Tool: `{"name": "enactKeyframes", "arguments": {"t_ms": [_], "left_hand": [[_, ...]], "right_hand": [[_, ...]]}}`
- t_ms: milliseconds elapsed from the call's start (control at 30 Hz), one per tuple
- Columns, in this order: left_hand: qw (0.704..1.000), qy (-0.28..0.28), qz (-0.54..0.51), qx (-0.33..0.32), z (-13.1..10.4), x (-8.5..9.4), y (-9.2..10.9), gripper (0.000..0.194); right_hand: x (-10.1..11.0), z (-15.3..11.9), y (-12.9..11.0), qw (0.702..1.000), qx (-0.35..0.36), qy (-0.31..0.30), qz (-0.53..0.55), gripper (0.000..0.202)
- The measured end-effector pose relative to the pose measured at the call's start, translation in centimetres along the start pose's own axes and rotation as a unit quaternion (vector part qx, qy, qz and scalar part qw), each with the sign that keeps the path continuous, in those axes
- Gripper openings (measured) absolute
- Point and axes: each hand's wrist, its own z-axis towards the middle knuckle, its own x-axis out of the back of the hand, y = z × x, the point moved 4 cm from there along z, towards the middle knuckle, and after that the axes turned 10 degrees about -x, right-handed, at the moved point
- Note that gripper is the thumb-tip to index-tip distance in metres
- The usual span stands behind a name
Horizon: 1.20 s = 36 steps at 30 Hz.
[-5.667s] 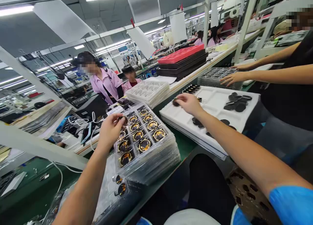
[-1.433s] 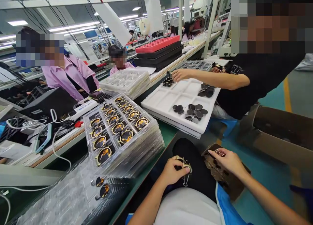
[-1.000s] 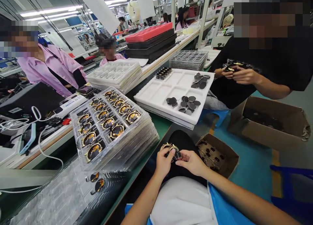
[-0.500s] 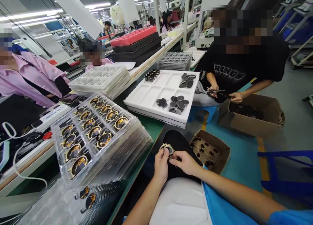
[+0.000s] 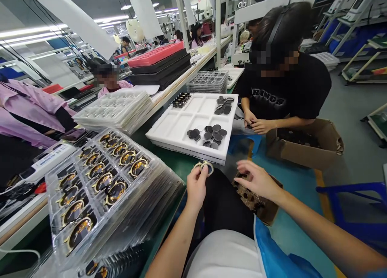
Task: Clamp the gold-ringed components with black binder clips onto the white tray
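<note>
My left hand (image 5: 196,186) pinches a gold-rimmed watch case (image 5: 208,168) above my dark-clothed leg. Its round middle looks dark. My right hand (image 5: 258,180) is apart from it, fingers spread, over a cardboard box (image 5: 273,215) holding small dark parts with thin wires. Nothing shows between the right fingers. To the left of my hands, a tall stack of clear plastic trays (image 5: 145,213) carries more gold-rimmed cases with orange and black insides. Beyond the hands, a white compartment tray (image 5: 178,129) bears dark round discs (image 5: 215,135) and a cluster of small black parts (image 5: 181,100).
A co-worker in a black shirt (image 5: 281,84) sits across, hands together, beside a larger cardboard box (image 5: 311,149). White trays (image 5: 115,108) are stacked at the back left. A blue stool (image 5: 356,221) stands at the right. Black and red foam trays (image 5: 160,64) rest on the bench.
My right hand has left the watch case, moved right and opened above the box. My left hand keeps the case. The view has shifted, and the co-worker's hands have come together.
</note>
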Motion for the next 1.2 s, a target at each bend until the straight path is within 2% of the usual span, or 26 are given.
{"name": "enactKeyframes", "arguments": {"t_ms": [100,167,267,367,467,567,667,767,900,967,1067,1133,1200], "left_hand": [[0.998,-0.004,0.044,-0.049,4.0,-2.0,1.8,0.044],[0.996,0.003,0.060,-0.071,6.9,-3.0,2.5,0.043],[0.995,0.004,0.066,-0.080,11.0,-3.3,2.9,0.039],[0.990,0.028,0.116,-0.075,14.7,-2.4,3.0,0.040],[0.969,0.090,0.225,-0.055,17.1,-1.1,2.7,0.025],[0.954,0.091,0.283,-0.038,18.2,-1.0,1.7,0.047],[0.945,0.072,0.316,-0.045,18.4,-1.6,0.9,0.045],[0.937,0.079,0.333,-0.063,18.5,-2.0,0.9,0.043],[0.932,0.105,0.339,-0.079,18.8,-1.5,2.2,0.050],[0.935,0.139,0.311,-0.098,18.5,-1.4,3.4,0.054],[0.974,0.172,0.134,-0.062,16.1,-1.6,5.1,0.048],[0.990,0.137,-0.036,0.004,12.8,-2.1,6.3,0.053],[0.984,0.077,-0.157,0.044,8.2,-2.1,8.5,0.059]], "right_hand": [[1.4,4.4,-7.3,0.972,0.220,0.059,0.053,0.018],[1.6,8.0,-11.0,0.938,0.339,0.028,0.059,0.007],[1.5,13.6,-13.4,0.912,0.404,0.003,0.075,0.011],[0.8,18.3,-13.1,0.926,0.363,0.040,0.094,0.013],[-0.4,21.7,-11.2,0.959,0.233,0.083,0.139,0.024],[-1.6,23.5,-9.1,0.970,0.116,0.101,0.188,0.030],[-1.8,24.0,-8.0,0.960,0.084,0.112,0.243,0.035],[-1.5,24.0,-7.5,0.948,0.062,0.124,0.286,0.039],[-1.1,23.6,-7.5,0.948,0.055,0.139,0.280,0.044],[-1.0,23.4,-7.6,0.952,0.057,0.144,0.263,0.045],[-1.0,23.2,-7.6,0.955,0.059,0.148,0.252,0.046],[-1.1,23.2,-7.4,0.952,0.058,0.149,0.263,0.048],[-1.4,23.4,-7.0,0.946,0.050,0.151,0.283,0.051]]}}
